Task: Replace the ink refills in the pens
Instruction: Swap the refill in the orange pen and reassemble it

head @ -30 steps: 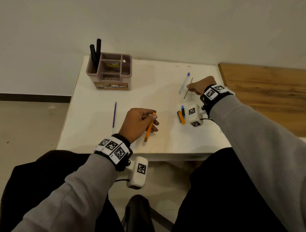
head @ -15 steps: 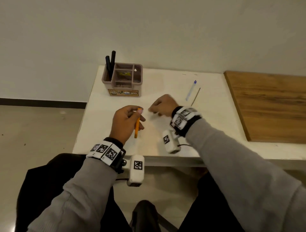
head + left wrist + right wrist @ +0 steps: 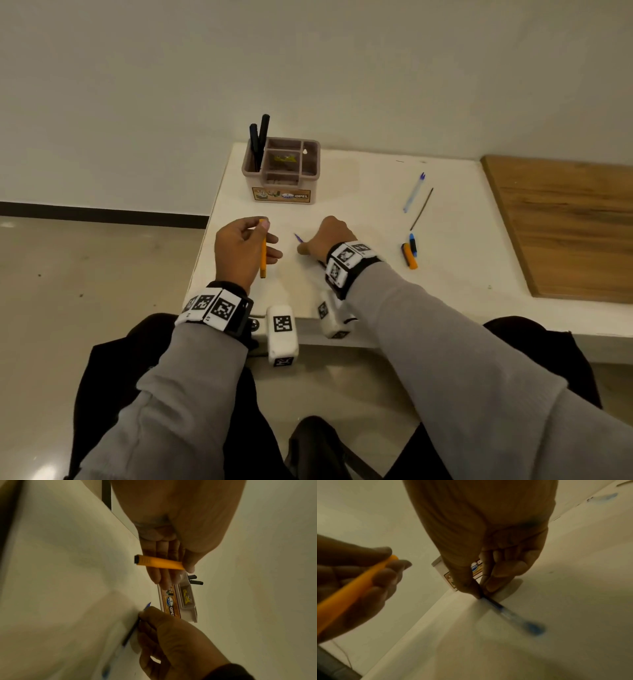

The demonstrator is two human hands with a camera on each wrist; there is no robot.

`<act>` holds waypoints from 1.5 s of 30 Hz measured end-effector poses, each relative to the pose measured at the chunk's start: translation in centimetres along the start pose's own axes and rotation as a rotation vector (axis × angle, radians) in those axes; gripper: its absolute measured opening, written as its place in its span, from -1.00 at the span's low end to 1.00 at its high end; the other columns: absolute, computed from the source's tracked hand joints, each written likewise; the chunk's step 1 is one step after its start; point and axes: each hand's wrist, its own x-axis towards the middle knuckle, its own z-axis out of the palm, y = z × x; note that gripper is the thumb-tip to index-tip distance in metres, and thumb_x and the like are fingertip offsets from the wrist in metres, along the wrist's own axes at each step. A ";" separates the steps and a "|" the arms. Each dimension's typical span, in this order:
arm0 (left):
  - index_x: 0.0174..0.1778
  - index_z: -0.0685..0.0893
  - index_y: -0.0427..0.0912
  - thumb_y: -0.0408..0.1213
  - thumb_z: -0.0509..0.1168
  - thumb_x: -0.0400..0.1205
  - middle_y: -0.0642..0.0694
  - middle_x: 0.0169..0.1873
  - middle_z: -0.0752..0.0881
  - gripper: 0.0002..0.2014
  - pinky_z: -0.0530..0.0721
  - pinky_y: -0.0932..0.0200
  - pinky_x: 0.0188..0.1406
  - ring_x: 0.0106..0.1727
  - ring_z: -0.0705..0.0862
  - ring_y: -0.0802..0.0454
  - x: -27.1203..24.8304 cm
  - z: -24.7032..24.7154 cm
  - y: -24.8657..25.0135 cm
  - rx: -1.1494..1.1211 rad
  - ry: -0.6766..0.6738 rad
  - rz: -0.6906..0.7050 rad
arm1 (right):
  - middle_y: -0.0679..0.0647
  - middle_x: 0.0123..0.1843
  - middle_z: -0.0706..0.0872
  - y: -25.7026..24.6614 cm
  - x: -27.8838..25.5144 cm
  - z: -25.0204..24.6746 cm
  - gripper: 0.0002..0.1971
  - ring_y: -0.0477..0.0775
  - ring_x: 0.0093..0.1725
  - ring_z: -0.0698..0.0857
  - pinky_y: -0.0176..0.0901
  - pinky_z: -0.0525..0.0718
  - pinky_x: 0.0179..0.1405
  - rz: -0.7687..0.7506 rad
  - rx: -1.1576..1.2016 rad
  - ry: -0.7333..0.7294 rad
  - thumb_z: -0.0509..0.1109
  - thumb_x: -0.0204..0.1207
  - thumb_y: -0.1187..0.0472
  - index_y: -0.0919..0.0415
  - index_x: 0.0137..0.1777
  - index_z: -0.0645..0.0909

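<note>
I see a plain off-white wall (image 3: 308, 68) across the top, a glossy beige floor (image 3: 85, 274) at left, a dark baseboard strip (image 3: 102, 214), and a white rectangular table (image 3: 359, 205) centre.

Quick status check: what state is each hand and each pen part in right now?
left hand: holds the orange pen barrel
right hand: pinches the blue refill at the table
orange and blue caps: lying loose
clear pen: lying flat
black pens: upright in organizer
</note>
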 end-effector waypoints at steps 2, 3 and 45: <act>0.12 0.68 -0.27 -0.27 0.29 0.67 -0.24 -0.28 0.79 -0.81 0.80 0.08 -0.43 -0.47 0.78 -0.10 -0.2 0.9 0.2 -0.009 -0.067 -0.011 | 0.21 0.13 0.69 1.7 -0.3 -1.3 -0.40 0.27 0.17 0.72 -0.02 0.64 -0.02 0.023 0.020 0.027 0.61 0.33 -0.08 0.30 0.22 0.58; 0.13 0.68 -0.28 -0.29 0.30 0.66 -0.25 -0.27 0.79 -0.81 0.81 0.08 -0.42 -0.45 0.78 -0.13 -0.4 1.5 0.3 -0.011 -0.108 -0.019 | 0.21 0.00 0.71 2.6 -0.5 -2.1 -0.47 0.27 0.08 0.76 -0.03 0.66 -0.11 0.026 0.085 0.059 0.61 0.31 -0.08 0.31 0.11 0.64; 0.25 0.65 -0.25 -0.48 0.45 0.50 -0.26 -0.14 0.84 -0.62 0.79 -0.06 0.00 -0.12 0.84 -0.20 -3.4 8.6 0.1 -0.087 -0.433 -0.028 | 0.24 -0.20 0.78 15.6 -1.8 -7.9 -0.94 0.15 -0.31 0.74 0.08 0.82 -0.14 -0.033 0.586 0.445 0.48 0.52 0.35 0.31 -0.05 0.74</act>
